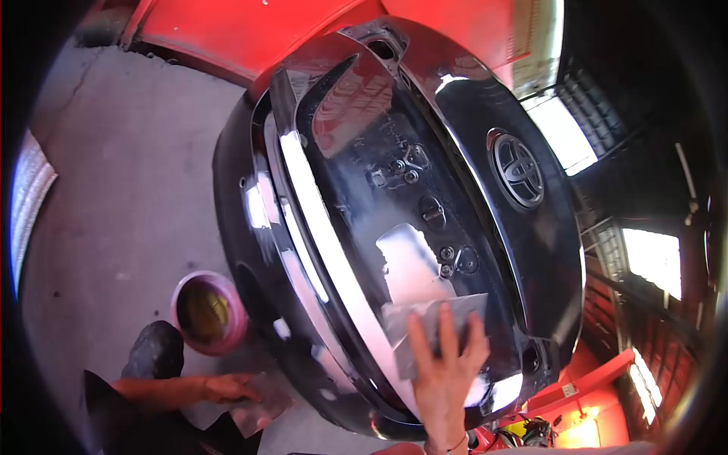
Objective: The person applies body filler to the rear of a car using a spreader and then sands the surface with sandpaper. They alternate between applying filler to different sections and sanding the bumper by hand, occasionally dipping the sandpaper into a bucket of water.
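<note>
A glossy black car tailgate panel (pixel 364 136) with a round chrome emblem (pixel 519 171) fills the middle of the head view. A dull grey sanded patch (pixel 409 262) lies on its recessed middle. My right hand (pixel 444 371) presses a grey sheet of sandpaper (pixel 425 315) flat against the panel just below that patch, fingers spread over the sheet. My left hand (pixel 227 388) is low at the left, beside the panel's lower edge, holding another grey sheet (pixel 262 409).
A pink bowl (pixel 206 311) of murky water stands on the concrete floor (pixel 129 167) left of the panel. Red bodywork (pixel 250 30) lies behind the panel. A red stand (pixel 584 379) shows at the lower right.
</note>
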Demonstrator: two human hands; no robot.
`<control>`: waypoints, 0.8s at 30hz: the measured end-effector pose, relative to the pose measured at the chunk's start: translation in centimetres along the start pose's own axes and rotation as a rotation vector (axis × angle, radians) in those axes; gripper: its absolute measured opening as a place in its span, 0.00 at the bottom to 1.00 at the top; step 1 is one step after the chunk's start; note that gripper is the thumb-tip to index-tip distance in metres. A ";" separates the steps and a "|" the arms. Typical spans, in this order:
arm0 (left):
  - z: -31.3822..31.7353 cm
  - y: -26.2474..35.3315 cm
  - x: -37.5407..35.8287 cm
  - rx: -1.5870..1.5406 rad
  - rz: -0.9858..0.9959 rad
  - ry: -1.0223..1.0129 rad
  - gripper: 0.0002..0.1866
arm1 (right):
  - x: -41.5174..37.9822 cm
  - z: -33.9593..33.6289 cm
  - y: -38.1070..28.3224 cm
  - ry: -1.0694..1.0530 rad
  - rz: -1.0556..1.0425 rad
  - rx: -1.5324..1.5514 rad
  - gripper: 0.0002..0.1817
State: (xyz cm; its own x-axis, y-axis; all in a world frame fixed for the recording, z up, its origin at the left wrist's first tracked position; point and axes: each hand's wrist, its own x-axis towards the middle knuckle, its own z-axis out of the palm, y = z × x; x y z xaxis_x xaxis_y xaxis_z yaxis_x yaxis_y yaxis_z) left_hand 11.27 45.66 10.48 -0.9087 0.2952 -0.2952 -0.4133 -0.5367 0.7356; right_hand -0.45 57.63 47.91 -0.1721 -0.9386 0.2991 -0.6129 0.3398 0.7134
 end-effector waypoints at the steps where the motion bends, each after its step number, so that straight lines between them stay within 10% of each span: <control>1: -1.4 -1.5 1.4 0.018 0.027 -0.031 0.25 | 0.4 -0.7 -0.6 -0.054 0.088 -0.224 0.38; 13: -5.5 -11.1 7.5 -0.081 0.132 -0.027 0.22 | 10.6 5.4 1.9 0.096 -0.130 -0.096 0.39; 24: -8.0 -8.1 5.7 -0.097 -0.032 0.058 0.21 | 8.4 3.0 4.0 -0.047 -0.116 -0.035 0.28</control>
State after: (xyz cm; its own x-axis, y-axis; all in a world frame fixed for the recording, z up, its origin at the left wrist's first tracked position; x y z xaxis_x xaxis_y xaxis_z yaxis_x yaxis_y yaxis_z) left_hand 8.93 45.34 -2.04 -0.8958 0.2684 -0.3543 -0.4431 -0.6029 0.6635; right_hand -6.65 50.92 51.38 -0.1379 -0.9733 0.1836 -0.6034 0.2295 0.7637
